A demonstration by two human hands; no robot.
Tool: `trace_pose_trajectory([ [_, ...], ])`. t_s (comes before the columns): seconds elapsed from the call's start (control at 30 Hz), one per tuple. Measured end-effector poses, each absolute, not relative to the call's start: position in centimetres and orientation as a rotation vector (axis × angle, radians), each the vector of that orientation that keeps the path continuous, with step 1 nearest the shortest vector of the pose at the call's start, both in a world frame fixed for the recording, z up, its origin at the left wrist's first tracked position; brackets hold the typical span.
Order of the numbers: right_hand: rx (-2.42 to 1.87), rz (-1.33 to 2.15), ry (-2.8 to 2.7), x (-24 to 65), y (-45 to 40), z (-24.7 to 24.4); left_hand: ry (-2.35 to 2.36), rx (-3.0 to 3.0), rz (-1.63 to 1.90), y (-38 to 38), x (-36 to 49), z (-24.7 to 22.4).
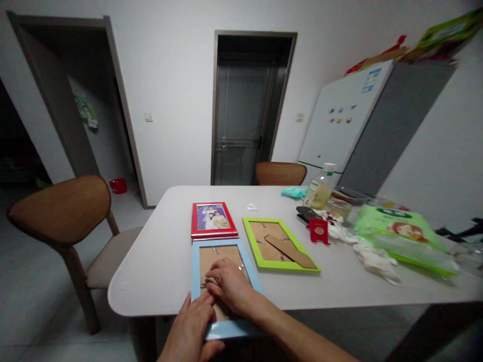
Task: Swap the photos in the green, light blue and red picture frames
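Observation:
A light blue picture frame (247,256) lies face down at the table's near edge, its brown backing and metal clips showing. My left hand (194,319) grips its lower left side, thumb at the near edge. On the backing rests my right hand (228,281), fingers bent; whatever lies beneath its fingertips is hidden. Just beyond stands a red frame (194,221) with a photo face up, seemingly on another red frame. To the right a lime green frame (251,241) lies face down with its brown stand (289,250) angled across the back.
On the right of the white table (151,261) are a bottle (319,193), a dark object (307,213), a red packet (319,231), crumpled tissues (377,261) and a green tissue pack (407,231). Chairs stand at the left (64,211) and far side (281,173).

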State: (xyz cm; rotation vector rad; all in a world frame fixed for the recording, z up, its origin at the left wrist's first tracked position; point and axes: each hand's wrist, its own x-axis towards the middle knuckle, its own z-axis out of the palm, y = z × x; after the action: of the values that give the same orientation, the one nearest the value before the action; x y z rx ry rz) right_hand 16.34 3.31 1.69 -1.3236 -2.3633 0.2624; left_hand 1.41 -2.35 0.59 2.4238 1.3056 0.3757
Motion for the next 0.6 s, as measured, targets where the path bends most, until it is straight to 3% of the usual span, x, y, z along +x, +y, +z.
trace_pose_trajectory([
  [0.37,-1.462,0.253,-2.246,15.2,4.8,0.3,1.32,2.376,0.446,-2.6,1.5,0.9],
  [0.6,-1.777,0.059,-2.095,17.2,8.1,0.2,1.27,2.391,0.507,-2.5,1.2,0.1],
])
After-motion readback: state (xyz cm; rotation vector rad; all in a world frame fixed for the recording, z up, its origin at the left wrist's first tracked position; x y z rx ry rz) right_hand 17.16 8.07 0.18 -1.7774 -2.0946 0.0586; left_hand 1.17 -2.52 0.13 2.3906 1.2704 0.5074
